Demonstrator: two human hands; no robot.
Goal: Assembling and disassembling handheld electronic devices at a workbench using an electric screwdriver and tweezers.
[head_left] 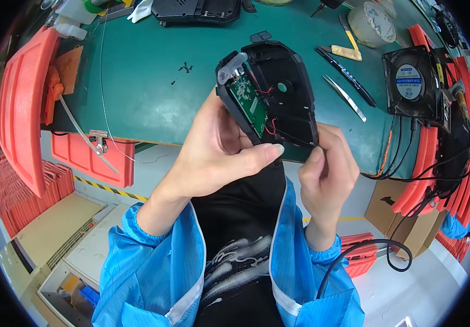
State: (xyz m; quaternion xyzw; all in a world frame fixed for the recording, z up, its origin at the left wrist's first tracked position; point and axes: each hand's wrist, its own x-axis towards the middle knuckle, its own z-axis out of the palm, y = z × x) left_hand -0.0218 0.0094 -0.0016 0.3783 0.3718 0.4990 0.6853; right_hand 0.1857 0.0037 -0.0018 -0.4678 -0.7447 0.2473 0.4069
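An opened black plastic device housing [287, 68] is held up over the near edge of the green bench. Its two halves spread apart like a book. In the left half a green circuit board [250, 109] shows, with a clear plastic piece [232, 68] at its upper end. Thin red wires [270, 127] run between the halves. My left hand [218, 150] wraps round the left half, its thumb along the lower edge. With bent fingers my right hand [330, 166] pinches the lower corner of the right half; the fingertips are partly behind it.
Small dark screws [185, 67] lie on the green mat [137, 82]. To the right are tweezers [345, 98], a black marker [348, 77], a knife [348, 50], a tape roll [372, 24] and a fan [413, 82] with cables. Another black device [194, 10] sits at the back; red bins [23, 109] stand left.
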